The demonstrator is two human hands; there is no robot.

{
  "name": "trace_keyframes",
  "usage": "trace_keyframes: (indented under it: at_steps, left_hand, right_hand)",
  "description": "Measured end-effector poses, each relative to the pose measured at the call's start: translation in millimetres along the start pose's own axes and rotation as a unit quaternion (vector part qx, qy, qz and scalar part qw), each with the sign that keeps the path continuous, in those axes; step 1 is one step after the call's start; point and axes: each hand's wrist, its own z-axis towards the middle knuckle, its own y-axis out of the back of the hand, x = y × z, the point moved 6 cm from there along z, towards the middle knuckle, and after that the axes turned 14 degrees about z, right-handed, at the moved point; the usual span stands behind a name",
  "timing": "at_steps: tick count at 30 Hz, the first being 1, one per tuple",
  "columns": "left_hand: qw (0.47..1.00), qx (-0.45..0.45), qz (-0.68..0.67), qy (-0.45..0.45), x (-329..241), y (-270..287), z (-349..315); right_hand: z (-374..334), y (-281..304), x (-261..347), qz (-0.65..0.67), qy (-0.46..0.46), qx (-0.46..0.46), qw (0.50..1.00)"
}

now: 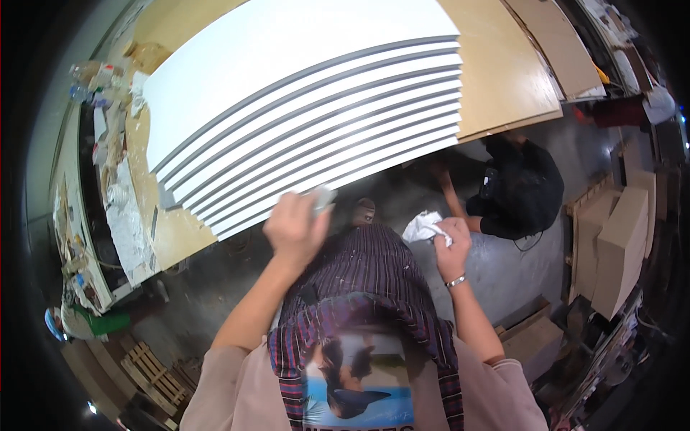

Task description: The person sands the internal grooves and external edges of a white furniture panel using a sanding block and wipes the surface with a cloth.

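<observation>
A stack of white panels [309, 86] with dark grey edges lies on the workbench in front of me, stepped like stairs toward me. Near the front edge of the lowest panel, my left hand [293, 228] is closed around a small pale grey-white object [325, 198] whose kind I cannot make out. Whether that object touches the panel is unclear. My right hand [453, 241] grips a crumpled white cloth [424, 227], held apart from the stack, to the right of my striped apron [359, 266].
The wooden bench top [503, 79] shows right of the stack. A person in dark clothes [528, 187] is low down beside the bench at right. Cardboard boxes [619, 251] stand on the far right. Bottles and scraps [97, 82] clutter the left end; a wooden pallet [154, 373] lies lower left.
</observation>
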Motion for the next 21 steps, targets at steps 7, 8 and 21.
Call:
trace_keyframes:
  at_steps: [7,8,21]
  left_hand:
    - [0.993,-0.021,0.022,0.112,62,15,-59]
    - [0.984,-0.033,0.058,0.164,85,26,-82]
    - [0.933,-0.073,0.052,0.349,141,77,-140]
  right_hand:
    - [57,-14,37,0.049,0.053,0.051,0.996]
    - [60,-17,31,0.046,0.05,0.061,0.996]
    - [58,-86,76,0.008,0.121,0.151,0.981]
